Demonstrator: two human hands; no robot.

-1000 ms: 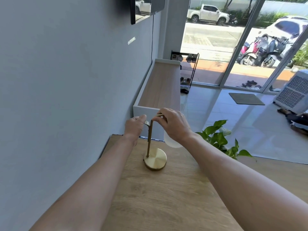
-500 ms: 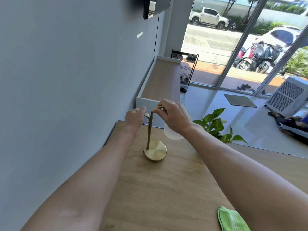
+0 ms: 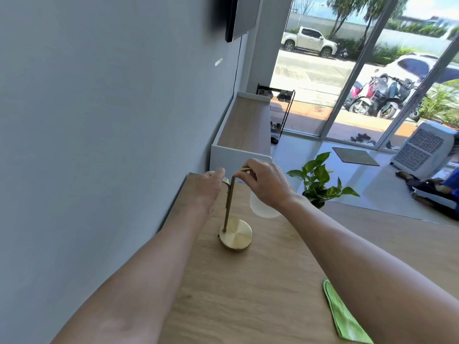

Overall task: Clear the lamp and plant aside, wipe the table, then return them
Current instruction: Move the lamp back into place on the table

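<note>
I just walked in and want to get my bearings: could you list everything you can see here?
lamp: 1, brass with white shade, on the table near the wall
plant: 1, green, at the table's far edge
cloth: 1, green, on the table, near right
table: 1, light wood, foreground
bench: 1, white with wood top, along the wall
shoe rack: 1, black, by the glass
mat: 1, grey, on the floor
cooler: 1, white, right
left hand: touches the lamp's top
right hand: pinches the lamp's top bend
</note>
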